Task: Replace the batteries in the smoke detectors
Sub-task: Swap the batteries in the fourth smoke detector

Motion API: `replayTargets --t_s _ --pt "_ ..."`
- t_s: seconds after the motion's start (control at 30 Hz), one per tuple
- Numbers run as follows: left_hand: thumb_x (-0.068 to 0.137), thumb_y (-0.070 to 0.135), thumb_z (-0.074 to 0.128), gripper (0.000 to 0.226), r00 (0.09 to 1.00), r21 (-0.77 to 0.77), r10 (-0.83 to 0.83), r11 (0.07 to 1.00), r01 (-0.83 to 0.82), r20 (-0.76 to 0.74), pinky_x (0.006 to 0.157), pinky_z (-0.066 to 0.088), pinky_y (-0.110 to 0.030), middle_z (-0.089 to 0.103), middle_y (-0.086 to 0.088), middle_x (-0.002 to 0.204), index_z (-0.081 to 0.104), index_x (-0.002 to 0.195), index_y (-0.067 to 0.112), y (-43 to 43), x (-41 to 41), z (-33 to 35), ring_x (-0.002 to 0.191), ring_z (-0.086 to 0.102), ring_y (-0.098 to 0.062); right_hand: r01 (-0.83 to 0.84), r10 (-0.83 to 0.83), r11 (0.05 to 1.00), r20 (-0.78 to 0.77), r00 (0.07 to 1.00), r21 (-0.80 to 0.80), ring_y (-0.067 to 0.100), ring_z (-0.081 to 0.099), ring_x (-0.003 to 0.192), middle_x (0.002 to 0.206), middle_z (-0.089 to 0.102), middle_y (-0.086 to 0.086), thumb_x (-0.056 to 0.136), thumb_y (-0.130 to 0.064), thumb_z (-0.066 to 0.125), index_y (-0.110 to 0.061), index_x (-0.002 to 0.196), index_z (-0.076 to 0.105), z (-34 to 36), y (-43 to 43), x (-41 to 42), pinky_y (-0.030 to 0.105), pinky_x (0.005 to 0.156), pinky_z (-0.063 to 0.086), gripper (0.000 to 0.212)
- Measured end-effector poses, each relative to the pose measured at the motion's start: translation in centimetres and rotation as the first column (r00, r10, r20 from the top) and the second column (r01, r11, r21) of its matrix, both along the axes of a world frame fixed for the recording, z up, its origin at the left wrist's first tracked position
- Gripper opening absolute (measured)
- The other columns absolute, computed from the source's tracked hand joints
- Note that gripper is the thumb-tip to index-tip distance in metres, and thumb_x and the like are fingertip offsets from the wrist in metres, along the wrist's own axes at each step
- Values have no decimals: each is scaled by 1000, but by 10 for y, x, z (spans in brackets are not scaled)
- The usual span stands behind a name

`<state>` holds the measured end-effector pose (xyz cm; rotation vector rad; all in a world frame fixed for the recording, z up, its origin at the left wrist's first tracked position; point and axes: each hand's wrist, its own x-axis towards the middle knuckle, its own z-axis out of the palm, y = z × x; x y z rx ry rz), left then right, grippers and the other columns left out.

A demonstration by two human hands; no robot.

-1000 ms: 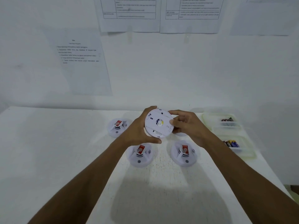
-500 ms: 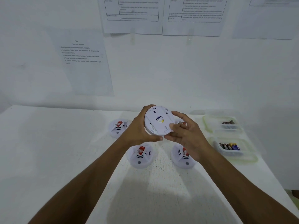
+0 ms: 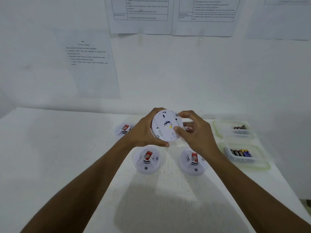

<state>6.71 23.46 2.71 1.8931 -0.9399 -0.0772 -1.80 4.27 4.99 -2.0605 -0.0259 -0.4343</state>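
The left hand (image 3: 144, 133) grasps the held smoke detector (image 3: 166, 126) by its left rim, above the counter (image 3: 67, 148), back face toward the camera. The right hand (image 3: 196, 132) grips its right side, thumb pressed on the back and fingers curled over the top edge. Below lie the near-left detector (image 3: 146, 161) and near-right detector (image 3: 193, 161); the far-left detector (image 3: 124, 130) sits behind. At right, two clear containers, the far container (image 3: 217, 126) and the near container (image 3: 262, 165), hold batteries (image 3: 240, 152).

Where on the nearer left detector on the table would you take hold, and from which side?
Probably its round rim, from above. The nearer left detector lies flat on the table, face up, apart from the others, so a grasp spanning the rim clears its raised red-labelled centre. Left hand and right hand grip the held detector.
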Motion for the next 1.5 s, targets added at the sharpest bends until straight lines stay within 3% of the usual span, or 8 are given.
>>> replayTargets --t_s 0.1,0.27,0.4,0.6,0.8,0.93,1.4,1.5 --pt "58 35 88 94 1000 30 11 999 -11 2 100 49 -36 49 5 131 37 136 21 -1 1 1 121 51 -19 21 -14 968 32 999 -251 12 53 123 140 52 -6 78 -44 77 -28 118 66 2 -3 11 42 97 51 44" --pt "55 44 86 89 998 50 58 997 -56 -33 95 49 -21 53 16 122 40 130 33 -4 0 6 115 54 -8 -21 22 967 0 1000 -252 11 43 131 147 46 -7 67 -52 83 -26 122 62 9 9 18 43 106 42 65" --pt "54 48 87 97 999 54 39 998 -40 10 94 53 -40 55 4 124 40 135 23 -6 4 10 115 55 -21 -12 15 960 7 1000 -280 13 44 130 146 47 -4 66 -47 86 -21 121 59 15 14 21 35 104 42 67" --pt "56 46 83 86 998 38 -1 999 3 -69 95 51 -26 56 7 123 41 130 30 -7 0 7 115 55 -14 -62 61 949 -12 998 -308 13 45 129 148 46 -5 69 -38 86 -20 128 55 18 13 17 25 97 39 68" --pt "60 35 86 91 996 32 -13 999 16 -88 97 49 -25 54 4 127 37 136 23 -7 3 -3 118 53 -15 -19 41 852 30 999 -523 14 41 124 140 43 -7 62 -61 71 -21 124 61 17 8 20 35 99 36 74" --pt "52 50 79 85 990 62 33 998 -24 -139 87 44 -8 55 18 114 43 125 28 -7 -1 -3 109 53 10 24 46 789 98 994 -614 16 49 110 121 54 -3 67 -59 65 -18 126 59 12 14 17 35 91 43 72" --pt "52 56 76 81 986 46 37 999 -29 -165 89 43 -8 50 20 120 40 121 33 0 -8 -5 112 51 12 -90 132 820 34 991 -566 17 57 112 130 60 -2 74 -48 77 -25 144 33 5 18 16 31 88 48 86" --pt "55 48 80 87 989 45 42 998 -36 -142 93 47 -18 53 13 125 38 130 30 -1 -8 -8 117 53 -2 -79 131 830 56 990 -552 18 57 109 127 60 1 74 -43 78 -22 142 35 5 21 15 30 87 47 83"
